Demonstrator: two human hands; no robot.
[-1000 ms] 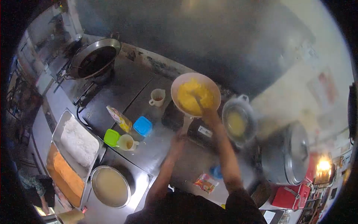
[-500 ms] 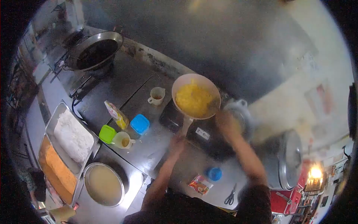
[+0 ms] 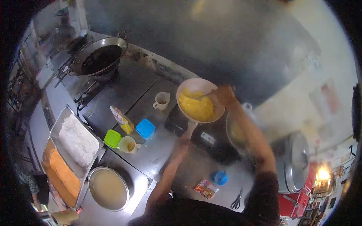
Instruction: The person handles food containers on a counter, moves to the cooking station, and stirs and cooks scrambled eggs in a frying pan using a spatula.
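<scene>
My left hand (image 3: 181,147) is wrapped around the handle of a pale frying pan (image 3: 194,82) on a black cooktop (image 3: 211,148). In the pan lies soft yellow food (image 3: 196,109) that looks like scrambled egg. Over the pan's far right rim, my right hand (image 3: 225,96) is closed on a spatula (image 3: 209,95). Its blade reaches into the food; its exact shape is blurred. A clear bowl (image 3: 233,132) stands just right of the pan, partly hidden behind my right forearm.
Left of the pan are measuring cups (image 3: 161,101), a blue-lidded box (image 3: 145,129), a green-lidded box (image 3: 112,138) and a yellow packet (image 3: 122,119). Flour (image 3: 77,141) fills a metal tray. A wok (image 3: 122,43) stands far left, a large pot (image 3: 298,162) right, scissors (image 3: 236,201) near me.
My right hand has moved up from the pan's right side to its far right rim, with the spatula. The yellow food has shifted in the pan. My left hand stays on the handle.
</scene>
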